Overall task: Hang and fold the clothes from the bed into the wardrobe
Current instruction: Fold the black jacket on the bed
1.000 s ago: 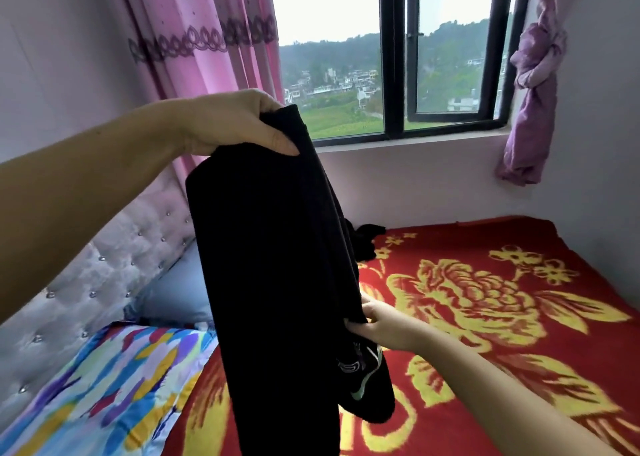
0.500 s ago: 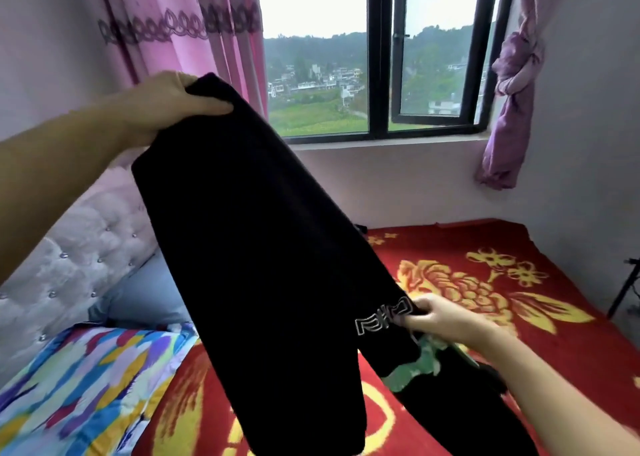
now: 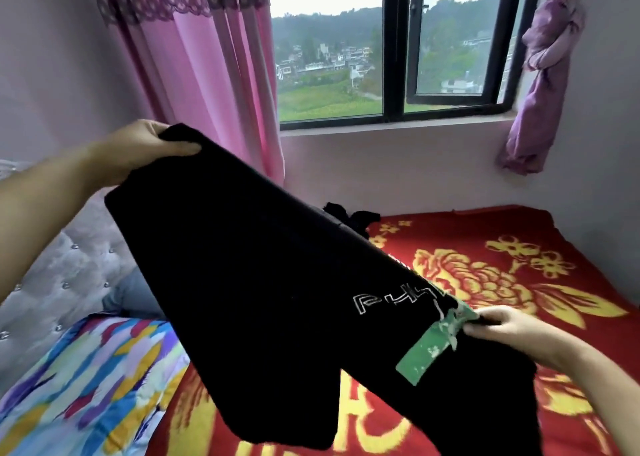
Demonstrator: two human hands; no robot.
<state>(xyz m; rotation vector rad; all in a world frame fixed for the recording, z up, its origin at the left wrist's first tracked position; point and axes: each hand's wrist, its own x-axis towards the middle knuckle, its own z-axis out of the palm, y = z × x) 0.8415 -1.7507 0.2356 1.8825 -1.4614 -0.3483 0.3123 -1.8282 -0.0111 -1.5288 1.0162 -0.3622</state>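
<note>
Red floral bed cover [image 3: 485, 247] – window [image 3: 391, 57] at 12 o'clock; left hand [image 3: 138, 150] and right hand [image 3: 502, 327] both clamp black trousers [image 3: 259, 282].

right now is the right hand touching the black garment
Touching. The head view shows the right hand pinching the black garment at its green-patched edge, fingers closed on the fabric with no gap.

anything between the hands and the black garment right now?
No. The left hand grips the black garment at its upper end, and the right hand pinches it by the green patch. Wardrobe not in view.
</note>
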